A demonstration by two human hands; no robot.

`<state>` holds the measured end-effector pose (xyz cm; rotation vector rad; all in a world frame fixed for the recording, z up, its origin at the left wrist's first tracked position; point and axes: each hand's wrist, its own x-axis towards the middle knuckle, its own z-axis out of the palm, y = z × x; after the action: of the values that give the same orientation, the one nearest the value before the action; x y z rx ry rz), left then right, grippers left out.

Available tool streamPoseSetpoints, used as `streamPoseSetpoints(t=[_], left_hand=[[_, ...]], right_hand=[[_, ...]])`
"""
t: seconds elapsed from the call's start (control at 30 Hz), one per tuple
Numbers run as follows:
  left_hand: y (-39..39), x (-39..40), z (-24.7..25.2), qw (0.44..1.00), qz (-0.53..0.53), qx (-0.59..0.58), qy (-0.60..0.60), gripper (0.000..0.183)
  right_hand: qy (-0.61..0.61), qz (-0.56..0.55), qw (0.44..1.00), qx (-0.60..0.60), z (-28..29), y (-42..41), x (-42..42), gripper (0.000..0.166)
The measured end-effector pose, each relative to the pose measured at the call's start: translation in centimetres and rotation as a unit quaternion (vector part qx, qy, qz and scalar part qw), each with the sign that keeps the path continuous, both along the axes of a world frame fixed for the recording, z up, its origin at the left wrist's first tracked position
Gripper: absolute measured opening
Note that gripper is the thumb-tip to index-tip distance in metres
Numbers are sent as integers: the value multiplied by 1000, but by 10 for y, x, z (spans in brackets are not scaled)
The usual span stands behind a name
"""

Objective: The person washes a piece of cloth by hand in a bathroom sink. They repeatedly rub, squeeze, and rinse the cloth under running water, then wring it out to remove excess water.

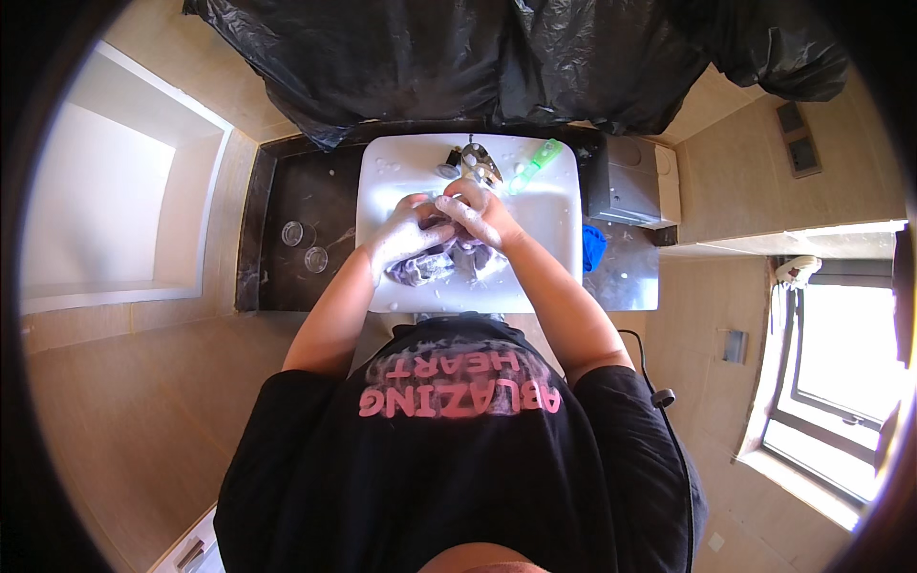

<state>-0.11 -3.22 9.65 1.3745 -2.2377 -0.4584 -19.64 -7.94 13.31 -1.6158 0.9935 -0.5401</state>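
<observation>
My left hand [405, 235], coated in white suds, is over the white washbasin [562, 243] with its fingers on a wet purple-grey cloth [424, 270]. From the other side my right hand [478, 213], also foamy, meets it and grips the upper part of the same cloth. The fingertips of both hands come together just in front of the metal tap [481, 161]. Lather covers much of the cloth, and its lower folds rest in the basin. Part of it is hidden under my fingers.
A green-handled brush [537, 165] lies at the basin's back right corner. Two clear glass cups [295, 233] stand on the dark counter [286, 186] at left. To the right are a blue cloth [593, 248] and a grey box [625, 180]. Black plastic sheeting [430, 64] hangs behind.
</observation>
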Motion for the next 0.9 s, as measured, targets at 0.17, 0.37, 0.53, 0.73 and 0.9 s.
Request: streamPoseSetpoints(t=[0.17, 0.37, 0.53, 0.73, 0.9], left_hand=[[-2, 1, 25, 861, 71, 378, 333, 17], [5, -4, 37, 632, 136, 350, 678, 6], [10, 11, -2, 527, 199, 364, 742, 15], [15, 7, -85, 428, -24, 392, 814, 38], [5, -27, -64, 648, 121, 338, 672, 24]], right_hand=[[2, 72, 997, 17, -14, -7, -19, 48], [216, 155, 964, 27, -102, -14, -46, 33], [-146, -68, 962, 222, -93, 5, -30, 25], [186, 131, 958, -177, -9, 48, 50, 45], [216, 6, 877, -428, -94, 33, 52, 33]])
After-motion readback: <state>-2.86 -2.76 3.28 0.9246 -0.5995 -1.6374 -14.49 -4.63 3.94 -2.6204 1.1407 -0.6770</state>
